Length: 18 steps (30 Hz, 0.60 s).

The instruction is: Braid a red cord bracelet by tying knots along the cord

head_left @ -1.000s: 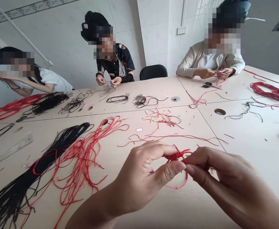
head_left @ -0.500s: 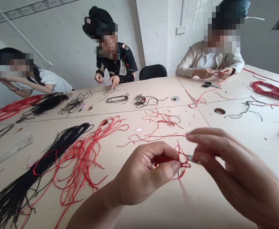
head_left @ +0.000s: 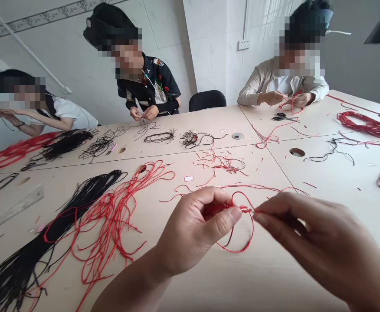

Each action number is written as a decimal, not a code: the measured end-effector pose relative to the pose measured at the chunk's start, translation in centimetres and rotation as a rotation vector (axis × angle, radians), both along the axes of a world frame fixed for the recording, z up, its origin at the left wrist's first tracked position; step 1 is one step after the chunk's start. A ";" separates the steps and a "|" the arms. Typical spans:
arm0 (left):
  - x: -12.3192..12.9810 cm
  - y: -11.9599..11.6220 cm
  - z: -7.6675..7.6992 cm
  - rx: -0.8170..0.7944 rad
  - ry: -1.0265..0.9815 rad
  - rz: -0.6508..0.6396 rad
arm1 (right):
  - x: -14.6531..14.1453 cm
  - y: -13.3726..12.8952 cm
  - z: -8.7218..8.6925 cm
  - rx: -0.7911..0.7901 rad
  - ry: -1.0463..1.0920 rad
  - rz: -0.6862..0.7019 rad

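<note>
Pinched between the thumb and curled fingers of my left hand (head_left: 199, 232) is a red cord bracelet (head_left: 246, 245), with a knotted part at the thumb tip. Its round loop hangs below the thumb. My right hand (head_left: 313, 242) is closed in a pinch at the end of a thin red cord (head_left: 242, 193), which arches up from the knots and over to those fingertips. The part of the bracelet inside my left palm is hidden by the fingers.
A black cord bundle (head_left: 79, 203) and loose red cords (head_left: 112, 221) lie left. Red scraps (head_left: 222, 162) are beyond my hands. Scissors (head_left: 283, 117) lie near a person in a pale jacket (head_left: 258, 82). Two other people sit across the table (head_left: 164, 281).
My right hand has gone from spread fingers to a pinch on the red cord. The cord now forms an arch above the knots. Across the table, a person's hands came together.
</note>
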<state>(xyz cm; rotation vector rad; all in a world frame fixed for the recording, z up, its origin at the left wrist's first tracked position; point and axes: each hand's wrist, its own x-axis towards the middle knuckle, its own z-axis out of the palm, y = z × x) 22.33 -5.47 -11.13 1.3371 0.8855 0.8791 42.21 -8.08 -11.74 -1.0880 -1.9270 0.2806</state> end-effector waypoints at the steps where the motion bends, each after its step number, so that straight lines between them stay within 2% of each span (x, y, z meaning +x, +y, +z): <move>1: 0.1 0.0 0.0 -0.010 0.000 -0.004 | -0.4 -0.3 -0.1 0.018 -0.044 0.009; 8: 0.5 -0.1 -0.1 -0.053 0.011 0.022 | -1.6 -0.5 -0.9 0.204 -0.184 -0.017; 14: 0.2 0.4 -1.0 -0.007 -0.008 0.074 | -1.4 -0.8 -1.4 0.174 -0.215 0.031; 18: 0.0 1.0 -1.5 -0.033 -0.077 0.064 | -1.5 -0.7 -1.5 0.172 -0.260 0.035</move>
